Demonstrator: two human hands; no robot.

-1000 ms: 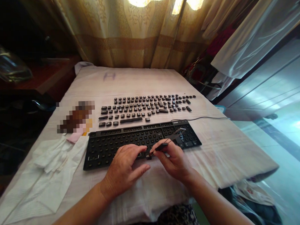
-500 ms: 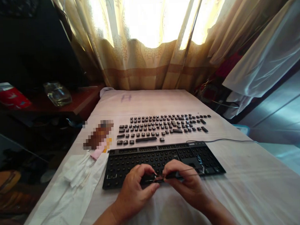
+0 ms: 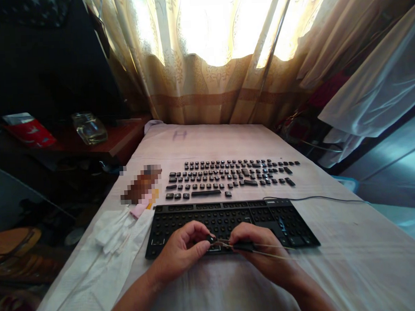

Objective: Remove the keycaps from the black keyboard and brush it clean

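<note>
A black keyboard [image 3: 265, 226] with its keycaps off lies across the covered surface in front of me. Over its front edge, my left hand [image 3: 184, 248] pinches a small black keycap [image 3: 211, 238] between thumb and fingers. My right hand [image 3: 259, 247] is closed on a wire keycap puller [image 3: 244, 246] with a black grip. Its thin wires reach left to the keycap, and two more wire ends stick out to the right. Behind the keyboard, loose black keycaps lie in rows, among them a long space bar [image 3: 205, 192].
Left of the keyboard lie white paper or tissue [image 3: 95, 266], a pink piece [image 3: 141, 209] and a pixelated brown item [image 3: 142, 183]. The keyboard's cable [image 3: 326, 197] runs off right. A glass jar [image 3: 90, 128] and a red packet [image 3: 31, 131] stand on a side shelf.
The keycap now shows clearly in my left fingertips. The puller has turned, its rear wires now pointing lower right. The whole view has shifted slightly.
</note>
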